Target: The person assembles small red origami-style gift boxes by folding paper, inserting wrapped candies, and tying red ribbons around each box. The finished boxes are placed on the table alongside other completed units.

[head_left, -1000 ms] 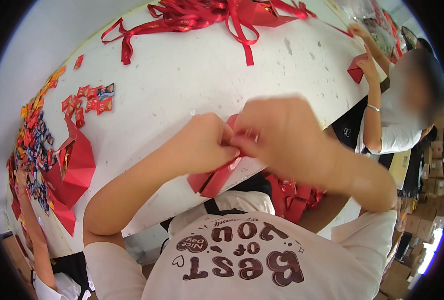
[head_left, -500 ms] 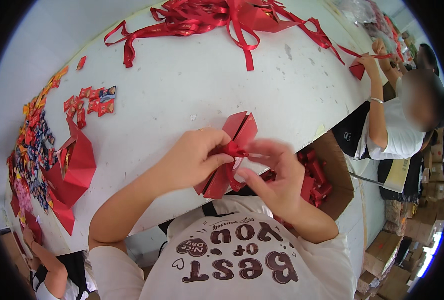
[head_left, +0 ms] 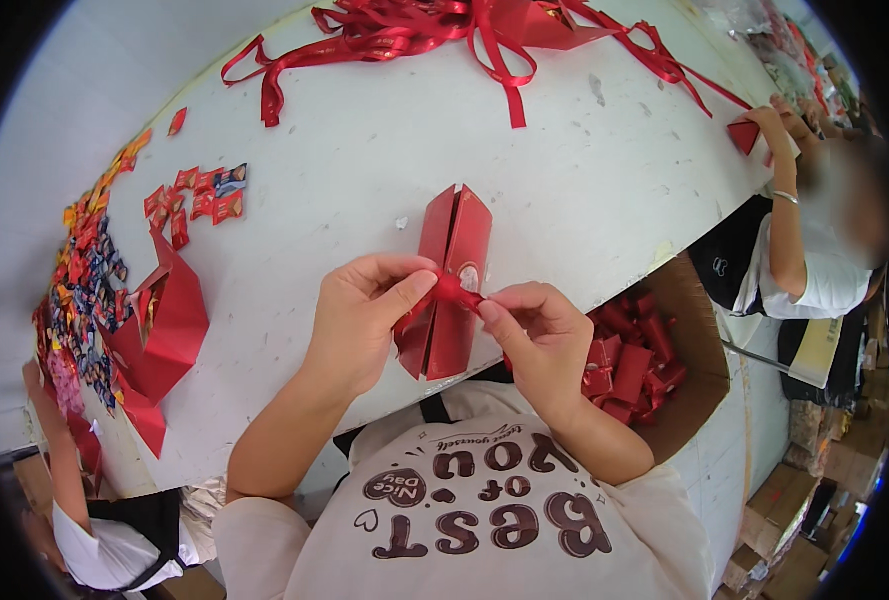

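"Where is the red box?"

"Right in front of the person, at the near edge of the white table (head_left: 345,180). The red box (head_left: 473,232) is long, with a dark slit running along its top, and a red ribbon (head_left: 450,289) crosses its middle in a knot. I can't tell whether the box bears its full weight on the table."

"And the left hand?"

"The left hand (head_left: 357,312) is on the left of the knot, thumb and forefinger pinched together on the ribbon, with no gap that I can see."

"The right one?"

"The right hand (head_left: 543,328) pinches the ribbon too, on the other side, thumb tip against forefinger."

"What lies around them?"

"A brown carton (head_left: 703,352) of small red boxes (head_left: 633,372) sits below the table edge, near the right hand. Off to the left are a folded red container (head_left: 180,318) and a spread of wrapped sweets (head_left: 93,250). A tangle of ribbons (head_left: 400,38) lies at the far side."

"Anyone else?"

"At the right, a co-worker's hand (head_left: 768,122) is on another red piece (head_left: 743,136)."
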The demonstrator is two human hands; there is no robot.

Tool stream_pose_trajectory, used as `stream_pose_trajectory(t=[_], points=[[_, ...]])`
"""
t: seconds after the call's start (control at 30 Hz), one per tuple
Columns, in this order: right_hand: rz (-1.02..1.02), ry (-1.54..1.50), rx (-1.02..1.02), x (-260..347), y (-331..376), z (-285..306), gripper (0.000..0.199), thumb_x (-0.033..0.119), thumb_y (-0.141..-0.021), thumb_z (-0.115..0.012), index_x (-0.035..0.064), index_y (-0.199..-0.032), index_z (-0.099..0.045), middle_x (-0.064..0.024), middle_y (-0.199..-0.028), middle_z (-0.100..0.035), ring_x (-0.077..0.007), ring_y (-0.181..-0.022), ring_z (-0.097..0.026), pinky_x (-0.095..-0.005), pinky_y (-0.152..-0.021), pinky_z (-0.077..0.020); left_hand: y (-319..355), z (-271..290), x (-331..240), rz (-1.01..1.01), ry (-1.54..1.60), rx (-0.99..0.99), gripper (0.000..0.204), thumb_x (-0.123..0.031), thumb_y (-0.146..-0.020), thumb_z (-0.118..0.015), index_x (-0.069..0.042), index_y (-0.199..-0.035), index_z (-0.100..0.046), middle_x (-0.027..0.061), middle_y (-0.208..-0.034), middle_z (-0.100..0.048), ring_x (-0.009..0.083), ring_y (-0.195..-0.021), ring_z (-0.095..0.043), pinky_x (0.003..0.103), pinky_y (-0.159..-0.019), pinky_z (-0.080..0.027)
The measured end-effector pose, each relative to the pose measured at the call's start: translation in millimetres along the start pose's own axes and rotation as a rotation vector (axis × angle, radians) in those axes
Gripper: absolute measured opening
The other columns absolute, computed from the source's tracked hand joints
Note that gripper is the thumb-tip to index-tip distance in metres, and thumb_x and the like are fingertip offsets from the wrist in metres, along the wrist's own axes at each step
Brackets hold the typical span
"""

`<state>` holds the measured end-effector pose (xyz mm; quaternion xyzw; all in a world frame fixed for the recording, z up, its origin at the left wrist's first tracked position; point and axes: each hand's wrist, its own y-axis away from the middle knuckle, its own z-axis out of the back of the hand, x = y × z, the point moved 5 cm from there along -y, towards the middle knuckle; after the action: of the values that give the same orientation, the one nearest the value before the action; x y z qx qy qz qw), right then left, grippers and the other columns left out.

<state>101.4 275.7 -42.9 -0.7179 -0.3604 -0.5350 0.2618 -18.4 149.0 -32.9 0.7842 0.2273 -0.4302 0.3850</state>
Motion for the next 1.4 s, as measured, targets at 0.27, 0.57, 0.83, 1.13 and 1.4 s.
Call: stream_pose_trajectory(t=[0.27, 0.57, 0.83, 1.13, 1.4], points=[[-0.285, -0.018, -0.019, -12, -14, 16, 0.009, 0.000, -0.088, -0.061, -0.0018, -0.081, -0.057, -0.0084, -0.075, -0.064, -0.0081, -0.062, -0.058, -0.0225, -0.058, -0.0507, 2, 31, -2, -0.266, -0.145, -0.257, 0.025, 0.006, -0.083, -0.064, 0.003, -0.107, -0.062, 0.0029, -0.084, -0.063, 0.0080, -0.075, -0.056, 0.022, -0.070, -0.046], [-0.281, -0.022, 0.142, -7, -19, 11, 0.011, 0.001, -0.088, -0.062, -0.0065, -0.095, -0.066, -0.0103, -0.080, -0.066, -0.0144, -0.067, -0.063, -0.0264, -0.061, -0.0554, 0, 31, -8, -0.174, -0.293, -0.017, 0.011, 0.002, -0.086, -0.063, 0.005, -0.094, -0.069, 0.0061, -0.079, -0.065, 0.0087, -0.068, -0.054, 0.022, -0.060, -0.044], [-0.158, 0.181, 0.226, -2, -26, 11, 0.011, 0.001, -0.085, -0.067, -0.0026, -0.096, -0.067, -0.0057, -0.082, -0.068, -0.0074, -0.071, -0.061, -0.0207, -0.065, -0.0505, 6, 26, -21, -0.284, -0.582, -0.028, 0.007, -0.001, -0.084, -0.066, 0.004, -0.088, -0.068, 0.0066, -0.072, -0.062, 0.0080, -0.061, -0.051, 0.024, -0.056, -0.043], [-0.257, 0.016, 0.246, -1, -34, 17, 0.007, -0.003, -0.084, -0.067, -0.0042, -0.090, -0.065, -0.0093, -0.080, -0.067, -0.0096, -0.066, -0.060, -0.0218, -0.060, -0.0500, 6, 34, -27, -0.372, -0.796, 0.055, 0.012, -0.010, -0.088, -0.065, 0.001, -0.087, -0.069, 0.0032, -0.074, -0.055, 0.0079, -0.060, -0.041, 0.024, -0.054, -0.034], [-0.374, 0.062, 0.236, 3, -31, 9, 0.017, 0.001, -0.084, -0.067, -0.0051, -0.100, -0.064, -0.0054, -0.076, -0.064, -0.0073, -0.066, -0.058, -0.0205, -0.060, -0.0489, 7, 38, -8, -0.130, -0.109, -0.005, 0.018, -0.007, -0.089, -0.063, 0.006, -0.102, -0.064, 0.0047, -0.087, -0.064, 0.0082, -0.066, -0.048, 0.023, -0.058, -0.041]])
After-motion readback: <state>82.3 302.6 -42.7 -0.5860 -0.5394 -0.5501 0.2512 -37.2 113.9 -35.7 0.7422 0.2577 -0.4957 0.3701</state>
